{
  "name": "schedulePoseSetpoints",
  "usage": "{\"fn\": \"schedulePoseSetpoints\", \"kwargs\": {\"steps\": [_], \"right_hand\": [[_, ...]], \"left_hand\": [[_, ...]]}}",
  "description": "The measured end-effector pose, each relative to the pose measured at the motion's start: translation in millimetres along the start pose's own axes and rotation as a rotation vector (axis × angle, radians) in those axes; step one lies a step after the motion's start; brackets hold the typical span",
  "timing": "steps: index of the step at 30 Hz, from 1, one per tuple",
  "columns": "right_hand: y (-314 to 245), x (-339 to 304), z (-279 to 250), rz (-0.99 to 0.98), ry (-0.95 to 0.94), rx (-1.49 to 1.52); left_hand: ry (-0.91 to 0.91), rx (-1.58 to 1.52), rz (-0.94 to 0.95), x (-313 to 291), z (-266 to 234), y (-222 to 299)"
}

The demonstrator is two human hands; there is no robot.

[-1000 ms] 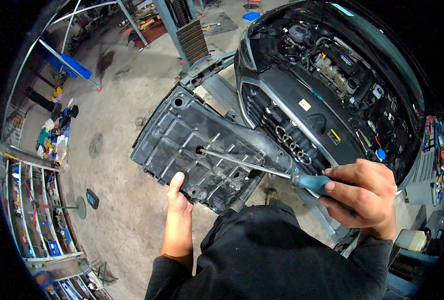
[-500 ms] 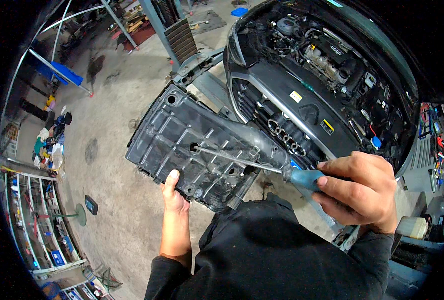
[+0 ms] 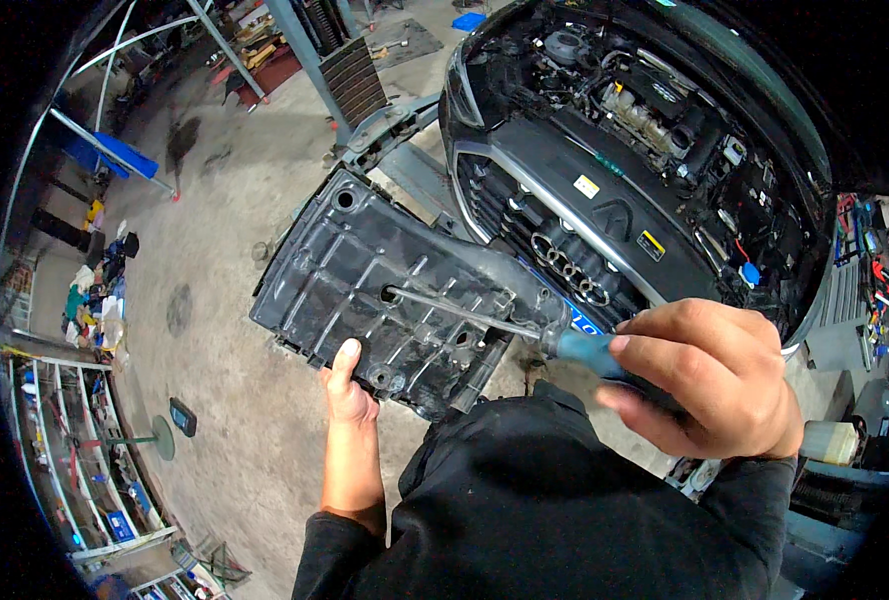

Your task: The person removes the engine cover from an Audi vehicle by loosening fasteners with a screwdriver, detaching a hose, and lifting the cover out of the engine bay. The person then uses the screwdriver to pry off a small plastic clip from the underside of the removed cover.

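My left hand (image 3: 350, 396) grips the near edge of a black ribbed plastic housing (image 3: 335, 265), its thumb lying on the ribbed face and its other fingers hidden behind. The housing is tilted, ribs facing up at me, and a duct-like part runs from it toward the right. My right hand (image 3: 715, 385) closes around the blue handle of a long screwdriver (image 3: 465, 315). The screwdriver's shaft slants left across the ribs, and its tip sits at a round hole near the housing's middle; whether it goes inside I cannot tell.
Beyond the housing stands a dark car (image 3: 605, 200) with its hood up and engine bay exposed. A lift post (image 3: 315, 60) rises behind it. Shelving (image 3: 75, 440) with small items lines the left, and a round-based stand (image 3: 164, 438) is on the floor. A tool rack (image 3: 855, 290) is at the right.
My right hand and the screwdriver handle have moved a little to the left, toward the housing. My left hand keeps its hold, and the tip is still at the same hole.
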State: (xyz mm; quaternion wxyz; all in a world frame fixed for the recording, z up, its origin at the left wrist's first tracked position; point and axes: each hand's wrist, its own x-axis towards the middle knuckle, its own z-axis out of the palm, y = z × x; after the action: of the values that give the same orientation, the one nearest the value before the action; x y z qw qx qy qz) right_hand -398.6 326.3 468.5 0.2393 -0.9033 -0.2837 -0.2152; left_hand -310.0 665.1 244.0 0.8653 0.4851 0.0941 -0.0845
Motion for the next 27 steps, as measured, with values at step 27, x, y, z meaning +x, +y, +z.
{"fn": "schedulePoseSetpoints", "kwargs": {"steps": [27], "right_hand": [[4.6, 21.4, -1.3, -0.123, 0.062, -0.085]], "left_hand": [[-0.028, -0.098, -0.022, 2.5, -2.3, -7.5]]}}
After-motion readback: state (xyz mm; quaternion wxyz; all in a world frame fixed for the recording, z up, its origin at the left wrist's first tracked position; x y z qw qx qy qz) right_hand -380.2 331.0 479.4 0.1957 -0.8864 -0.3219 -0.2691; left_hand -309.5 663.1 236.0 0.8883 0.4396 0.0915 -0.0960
